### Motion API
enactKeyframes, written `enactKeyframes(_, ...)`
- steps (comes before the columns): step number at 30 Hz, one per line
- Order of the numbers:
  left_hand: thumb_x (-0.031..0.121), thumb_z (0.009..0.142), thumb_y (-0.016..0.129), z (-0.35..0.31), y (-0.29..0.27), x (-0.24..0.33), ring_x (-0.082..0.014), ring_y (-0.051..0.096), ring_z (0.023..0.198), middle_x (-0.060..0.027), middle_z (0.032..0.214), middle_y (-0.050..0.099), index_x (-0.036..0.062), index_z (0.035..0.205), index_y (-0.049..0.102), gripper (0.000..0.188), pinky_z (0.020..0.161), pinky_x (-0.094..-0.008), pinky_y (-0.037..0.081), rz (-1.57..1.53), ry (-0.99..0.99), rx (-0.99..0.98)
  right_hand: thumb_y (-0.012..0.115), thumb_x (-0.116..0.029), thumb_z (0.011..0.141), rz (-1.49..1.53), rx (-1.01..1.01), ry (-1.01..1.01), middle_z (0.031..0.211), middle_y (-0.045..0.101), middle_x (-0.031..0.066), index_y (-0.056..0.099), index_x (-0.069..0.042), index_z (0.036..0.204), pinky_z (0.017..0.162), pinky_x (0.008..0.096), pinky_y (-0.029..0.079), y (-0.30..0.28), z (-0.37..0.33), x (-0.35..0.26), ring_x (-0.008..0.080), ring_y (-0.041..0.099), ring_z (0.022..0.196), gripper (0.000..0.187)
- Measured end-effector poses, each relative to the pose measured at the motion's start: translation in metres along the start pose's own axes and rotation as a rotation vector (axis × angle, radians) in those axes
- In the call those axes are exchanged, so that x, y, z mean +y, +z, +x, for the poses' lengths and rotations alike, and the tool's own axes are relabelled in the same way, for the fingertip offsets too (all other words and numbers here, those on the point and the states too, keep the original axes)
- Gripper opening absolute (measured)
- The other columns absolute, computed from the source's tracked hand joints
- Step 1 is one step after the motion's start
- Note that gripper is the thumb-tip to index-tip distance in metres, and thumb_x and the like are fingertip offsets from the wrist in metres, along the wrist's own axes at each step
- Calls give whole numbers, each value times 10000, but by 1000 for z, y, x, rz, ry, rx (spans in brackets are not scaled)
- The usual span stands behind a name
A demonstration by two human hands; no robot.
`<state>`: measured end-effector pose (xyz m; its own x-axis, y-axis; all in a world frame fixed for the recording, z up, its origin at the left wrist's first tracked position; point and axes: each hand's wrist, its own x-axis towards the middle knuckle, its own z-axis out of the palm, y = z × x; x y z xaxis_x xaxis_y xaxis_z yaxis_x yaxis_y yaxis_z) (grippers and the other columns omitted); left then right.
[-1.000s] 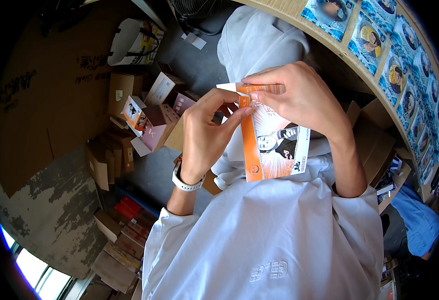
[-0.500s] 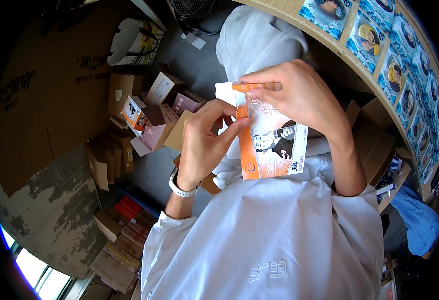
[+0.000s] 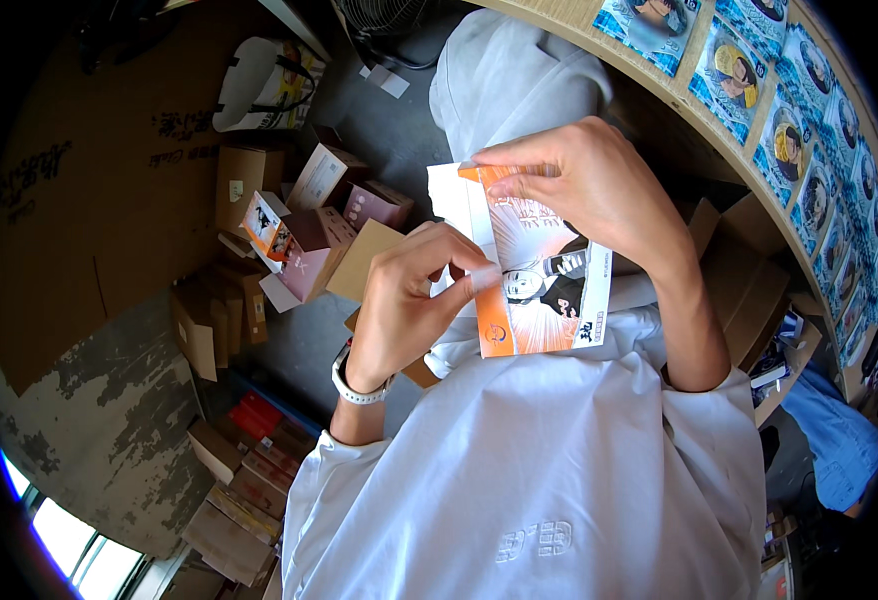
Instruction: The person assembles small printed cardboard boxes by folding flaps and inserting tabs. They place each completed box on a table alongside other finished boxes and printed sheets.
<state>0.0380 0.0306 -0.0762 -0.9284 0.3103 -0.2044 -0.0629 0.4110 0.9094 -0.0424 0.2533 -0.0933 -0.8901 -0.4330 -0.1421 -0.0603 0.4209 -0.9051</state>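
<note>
In the head view, the orange-and-white box (image 3: pixel 549 290) was in front of the shirt (image 3: pixel 529 450), its top clamped by the right hand (image 3: pixel 604 190), its left edge pinched by the left hand (image 3: pixel 419 285). A white flap (image 3: pixel 451 195) stuck out above; the edge looked partly opened, apparently unopened lower down.

A gap over the floor (image 3: pixel 384 130) runs between the left hand (image 3: pixel 409 295) and the boxes (image 3: pixel 319 250) to its left. Past the right hand (image 3: pixel 609 190), the table (image 3: pixel 571 22) curves across the way, cards (image 3: pixel 729 78) near its edge. The leg (image 3: pixel 514 85) blocks the far side of the packet (image 3: pixel 549 290); the shirt (image 3: pixel 529 450) bounds the near side.
</note>
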Motion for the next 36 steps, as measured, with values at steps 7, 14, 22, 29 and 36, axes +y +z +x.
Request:
enactKeyframes(7,101,855,845,0,-4,16,-172,549,708,-60,828,623,-5,915,690,197,628,-317,452,113,-100,-73,771,-176,904,13,24,-9,917,766,184,796,-52,1116,719,372,565,3,1,7,319,756,818,247)
enactKeyframes(14,95,859,836,-12,-2,12,-191,540,702,-69,835,611,-4,916,689,186,627,-322,452,171,105,-29,775,-174,897,-1,34,-24,895,767,165,803,-65,1100,688,355,555,3,0,5,295,752,787,232)
enactKeyframes(22,97,850,845,-14,-1,18,-187,542,690,-72,821,628,1,862,701,174,619,-327,452,85,-134,-154,776,-182,892,34,63,-44,879,765,149,811,-86,1085,666,348,542,2,-1,5,286,737,749,218)
enactKeyframes(29,30,791,843,-28,-1,15,-198,598,736,-54,811,639,16,897,753,140,652,-326,481,104,31,-111,786,-192,889,-36,48,-55,843,750,157,815,-92,1074,623,357,518,1,-1,1,285,715,696,213)
enactKeyframes(36,17,784,841,-33,-2,28,-218,636,817,-72,851,646,30,907,770,143,693,-337,498,-12,66,-196,789,-200,891,-4,97,-103,824,737,180,819,-95,1060,594,359,512,5,2,14,308,699,661,201)
